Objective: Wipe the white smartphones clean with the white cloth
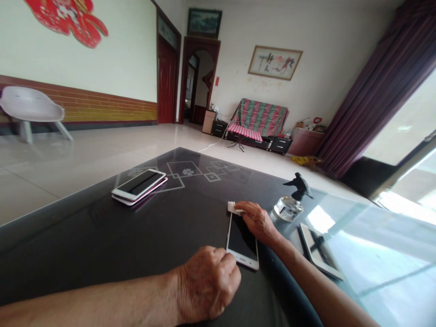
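Note:
A white smartphone [242,240] with a dark screen lies face up on the dark glossy table. My left hand [211,284] is closed at its lower left corner, thumb side against the edge; the fingertips are partly hidden. At the phone's far end, my right hand [257,220] presses a small folded white cloth [231,207] onto the top of the screen, with the fingers closed round it. Just right of that hand stands a clear spray bottle [289,208] with a black trigger head. Farther right lies another white-framed device [320,250], its screen reflecting light.
Two stacked phones [139,185] rest on the left part of the table [190,218], which has a pale square pattern. Beyond its edge are a tiled floor, a white chair [32,106], a cloth-covered piece of furniture [260,116] and a purple curtain [364,91].

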